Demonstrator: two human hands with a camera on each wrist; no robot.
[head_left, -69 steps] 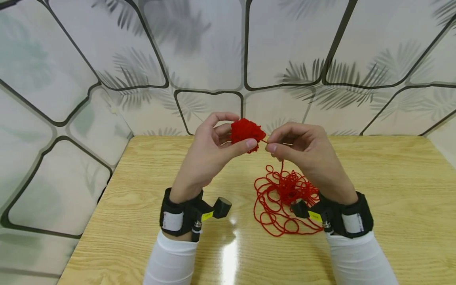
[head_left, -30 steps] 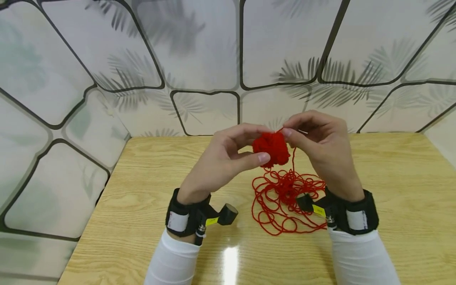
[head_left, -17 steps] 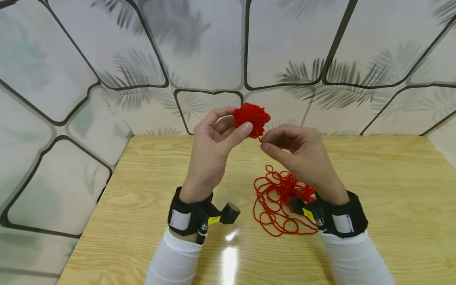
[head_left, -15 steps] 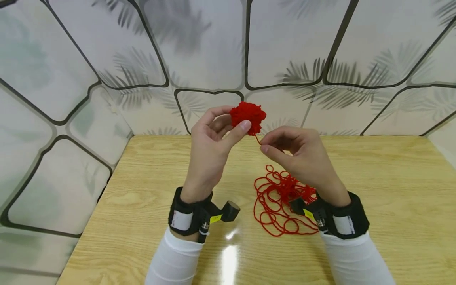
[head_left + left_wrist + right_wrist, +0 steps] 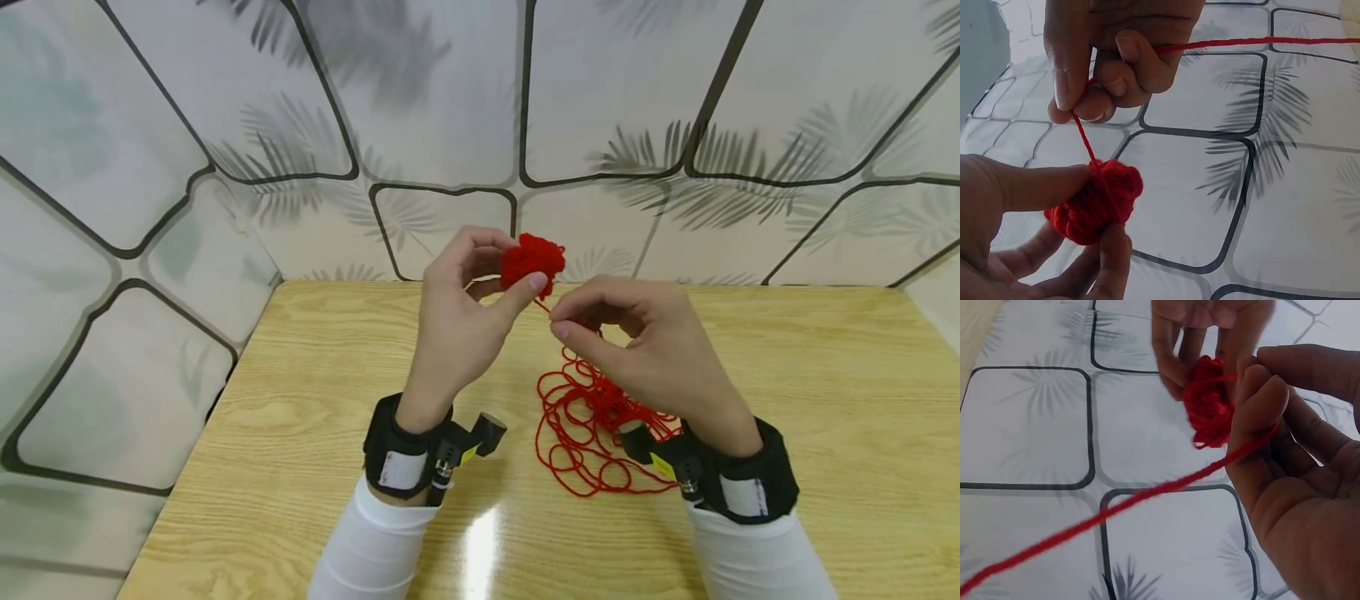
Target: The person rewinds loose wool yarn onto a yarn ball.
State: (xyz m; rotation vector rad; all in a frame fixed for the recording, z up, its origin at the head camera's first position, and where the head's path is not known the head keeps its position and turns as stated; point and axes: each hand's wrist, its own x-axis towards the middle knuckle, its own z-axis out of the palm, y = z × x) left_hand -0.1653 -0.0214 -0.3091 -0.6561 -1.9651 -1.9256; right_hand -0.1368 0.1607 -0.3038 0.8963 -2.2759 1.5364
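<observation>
A small red yarn ball [image 5: 531,260] is gripped between the thumb and fingers of my left hand [image 5: 468,312], above the table's far edge. In the left wrist view the ball [image 5: 1094,209] shows wound strands, one running up from it. My right hand [image 5: 637,342], to the right and slightly lower, pinches that strand [image 5: 1085,139] between thumb and index finger. The same yarn passes through my right hand's curled fingers and trails away, as the strand [image 5: 1129,501] in the right wrist view shows. Under the right hand a loose tangle of red yarn [image 5: 592,417] lies on the table.
The pale wooden table [image 5: 300,417] extends to both sides of the arms. A wall covering [image 5: 442,108] with dark outlines and leaf prints stands right behind it. Each wrist wears a black strap with a camera; the right camera [image 5: 636,440] overhangs the yarn tangle.
Over the last seconds both hands shift about and the ball turns in the left hand. Since half a second ago the ball has come slightly lower and right, and the right hand slightly lower.
</observation>
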